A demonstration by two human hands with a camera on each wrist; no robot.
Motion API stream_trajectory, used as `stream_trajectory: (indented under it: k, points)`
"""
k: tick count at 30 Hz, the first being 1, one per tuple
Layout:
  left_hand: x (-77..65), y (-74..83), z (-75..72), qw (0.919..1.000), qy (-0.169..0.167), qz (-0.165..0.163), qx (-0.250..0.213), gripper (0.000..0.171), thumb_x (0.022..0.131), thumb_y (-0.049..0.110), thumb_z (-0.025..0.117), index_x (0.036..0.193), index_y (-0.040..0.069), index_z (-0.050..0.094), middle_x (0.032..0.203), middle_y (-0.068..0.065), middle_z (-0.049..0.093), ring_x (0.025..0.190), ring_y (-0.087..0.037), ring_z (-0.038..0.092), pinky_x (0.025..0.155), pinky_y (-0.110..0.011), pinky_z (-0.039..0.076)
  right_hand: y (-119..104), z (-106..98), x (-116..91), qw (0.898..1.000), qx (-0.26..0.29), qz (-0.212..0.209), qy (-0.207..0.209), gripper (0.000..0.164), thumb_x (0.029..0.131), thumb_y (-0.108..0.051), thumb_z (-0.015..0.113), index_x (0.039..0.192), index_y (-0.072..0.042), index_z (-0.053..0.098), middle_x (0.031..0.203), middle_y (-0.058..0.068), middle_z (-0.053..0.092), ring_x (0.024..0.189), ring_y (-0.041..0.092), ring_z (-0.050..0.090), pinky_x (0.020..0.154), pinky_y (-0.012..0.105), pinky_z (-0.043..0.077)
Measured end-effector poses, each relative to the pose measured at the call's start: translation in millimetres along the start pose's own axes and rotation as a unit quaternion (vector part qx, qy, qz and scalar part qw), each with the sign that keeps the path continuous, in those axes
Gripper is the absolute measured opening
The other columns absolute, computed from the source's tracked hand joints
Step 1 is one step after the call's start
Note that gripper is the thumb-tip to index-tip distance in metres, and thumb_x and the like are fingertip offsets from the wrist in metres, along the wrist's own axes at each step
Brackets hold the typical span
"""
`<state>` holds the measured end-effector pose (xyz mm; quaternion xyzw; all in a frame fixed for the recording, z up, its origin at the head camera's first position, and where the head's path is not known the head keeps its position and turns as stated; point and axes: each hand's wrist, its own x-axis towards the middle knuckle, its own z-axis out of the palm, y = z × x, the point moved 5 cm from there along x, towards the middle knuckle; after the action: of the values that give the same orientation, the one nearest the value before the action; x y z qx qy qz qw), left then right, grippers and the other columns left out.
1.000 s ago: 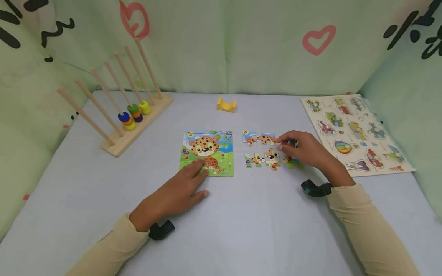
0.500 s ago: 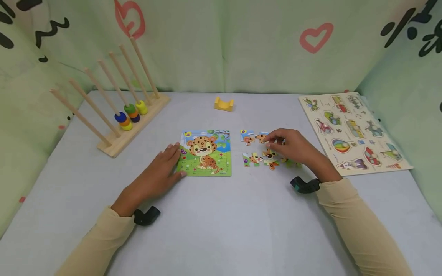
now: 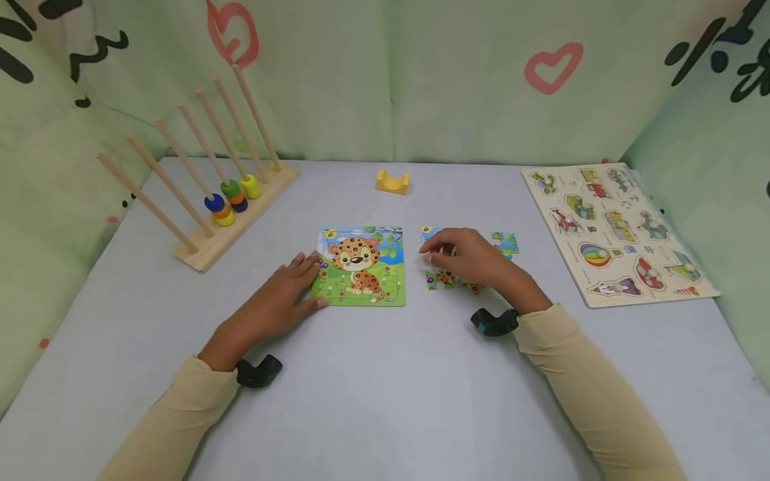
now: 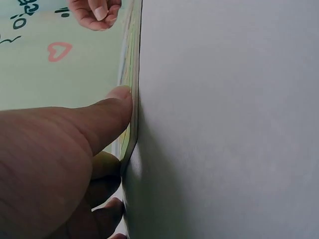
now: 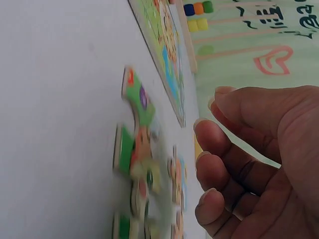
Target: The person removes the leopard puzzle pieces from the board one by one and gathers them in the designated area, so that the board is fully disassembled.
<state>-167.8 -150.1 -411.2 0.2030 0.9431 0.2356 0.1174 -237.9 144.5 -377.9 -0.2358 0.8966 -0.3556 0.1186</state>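
Observation:
A leopard puzzle board (image 3: 359,264), its picture a spotted cub on grass, lies flat mid-table. My left hand (image 3: 271,304) rests at its left side, fingers straight along the edge and thumb touching the near left corner; the left wrist view shows the thumb (image 4: 109,117) against the board's layered edge. Loose jigsaw pieces lie in two rows right of the board, including a green leafy piece (image 3: 505,242) and a green piece with a purple flower (image 5: 139,97). Above them hovers my right hand (image 3: 469,255), fingers loosely bent with nothing seen between them; it hides several pieces.
At the back left stands a wooden peg rack (image 3: 259,204) with coloured rings. A yellow curved block (image 3: 393,182) sits near the back edge. On the right lies a large picture-peg board (image 3: 577,267). Green curtains enclose the table's back and sides.
My right hand has moved left over the pieces, uncovering the leafy piece. The left hand has drawn back from the leopard picture to the board's left edge.

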Motion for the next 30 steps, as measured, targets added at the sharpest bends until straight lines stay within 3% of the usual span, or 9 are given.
stream_trajectory:
  k: [10, 18, 30]
  points:
    - [0.0, -0.1, -0.4, 0.9999, -0.006, -0.009, -0.007, 0.074, 0.095, 0.031, 0.065, 0.150, -0.004, 0.030, 0.159, -0.015, 0.018, 0.146, -0.034, 0.009, 0.115, -0.052, 0.011, -30, 29, 27, 0.998, 0.015, -0.047, -0.035, 0.018, 0.095, -0.013, 0.064, 0.110, -0.005, 0.073, 0.099, 0.002, 0.069, 0.081, 0.017, 0.055, 0.069, 0.033, 0.046]
    - [-0.1, 1.8, -1.4, 0.9999, -0.011, -0.010, -0.009, 0.073, 0.096, 0.032, 0.064, 0.150, -0.003, 0.029, 0.159, -0.015, 0.018, 0.146, -0.034, 0.009, 0.115, -0.053, 0.011, -50, 52, 46, 0.995, 0.055, -0.051, -0.062, 0.018, 0.095, -0.010, 0.064, 0.109, -0.006, 0.074, 0.105, 0.002, 0.070, 0.088, 0.014, 0.059, 0.076, 0.031, 0.049]
    - [-1.5, 4.4, -2.6, 1.0000, -0.004, 0.000, 0.003, 0.073, 0.096, 0.031, 0.064, 0.149, -0.005, 0.030, 0.158, -0.016, 0.020, 0.145, -0.037, 0.011, 0.114, -0.055, 0.015, -68, 80, 66, 0.991, 0.080, -0.068, -0.078, 0.019, 0.094, -0.009, 0.065, 0.110, -0.005, 0.074, 0.103, 0.001, 0.071, 0.082, 0.009, 0.059, 0.075, 0.025, 0.048]
